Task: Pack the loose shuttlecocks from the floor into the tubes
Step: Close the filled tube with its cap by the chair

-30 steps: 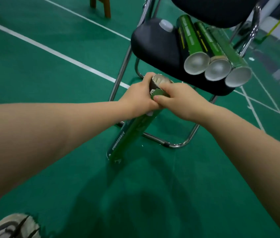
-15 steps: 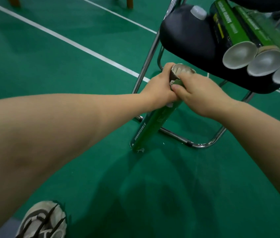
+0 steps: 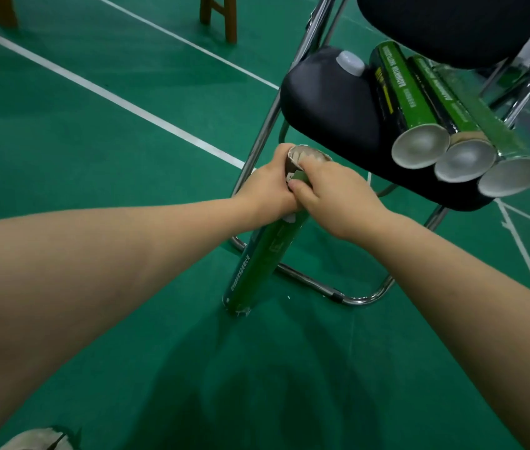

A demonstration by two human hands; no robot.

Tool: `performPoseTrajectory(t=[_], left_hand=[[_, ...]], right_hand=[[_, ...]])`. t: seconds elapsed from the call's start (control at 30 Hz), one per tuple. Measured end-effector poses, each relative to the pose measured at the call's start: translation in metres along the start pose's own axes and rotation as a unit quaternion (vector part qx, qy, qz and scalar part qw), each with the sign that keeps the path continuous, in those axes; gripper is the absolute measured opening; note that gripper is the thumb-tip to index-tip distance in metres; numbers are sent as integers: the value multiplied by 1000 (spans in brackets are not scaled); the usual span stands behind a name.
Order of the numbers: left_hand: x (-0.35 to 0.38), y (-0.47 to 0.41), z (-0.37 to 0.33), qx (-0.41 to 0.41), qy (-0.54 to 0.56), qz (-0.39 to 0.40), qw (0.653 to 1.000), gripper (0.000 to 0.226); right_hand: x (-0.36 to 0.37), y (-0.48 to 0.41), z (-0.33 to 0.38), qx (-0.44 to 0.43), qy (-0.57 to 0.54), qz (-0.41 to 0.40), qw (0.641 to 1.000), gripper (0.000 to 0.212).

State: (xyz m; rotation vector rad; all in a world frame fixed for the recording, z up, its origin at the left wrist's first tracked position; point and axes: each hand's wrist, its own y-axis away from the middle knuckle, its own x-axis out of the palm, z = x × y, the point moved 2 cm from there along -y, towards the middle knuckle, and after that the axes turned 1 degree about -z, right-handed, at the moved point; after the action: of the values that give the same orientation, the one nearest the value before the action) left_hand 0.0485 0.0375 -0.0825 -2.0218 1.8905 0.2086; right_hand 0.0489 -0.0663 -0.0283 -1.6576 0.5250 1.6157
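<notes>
1. Green tube: tilted, base on the floor, just beside the chair.
2. Left hand: wrapped round the tube's top.
3. Right hand: gripping the same top, fingertips over its open mouth.
4. Three more tubes: lying side by side on the chair seat.

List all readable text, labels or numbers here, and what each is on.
"BADMINTON SHUTTLE": white print along the left tube on the chair; the letters after that and the yellow mark beside it are unreadable.
Middle tube on the chair: white print, too blurred to read.
Held tube: small white print along its side, too small to read.
</notes>
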Motion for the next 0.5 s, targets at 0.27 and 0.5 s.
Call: performPoseTrajectory(t=[0.27,0.5], left_hand=[[6,-6,-8,4,44,-6,999,52],[-9,-31,-25,-4,64,-94,994,57]], right_hand=[[-23,-9,-15,38,31,-8,999,31],[-48,-62,-51,186,-73,-147,969,25]])
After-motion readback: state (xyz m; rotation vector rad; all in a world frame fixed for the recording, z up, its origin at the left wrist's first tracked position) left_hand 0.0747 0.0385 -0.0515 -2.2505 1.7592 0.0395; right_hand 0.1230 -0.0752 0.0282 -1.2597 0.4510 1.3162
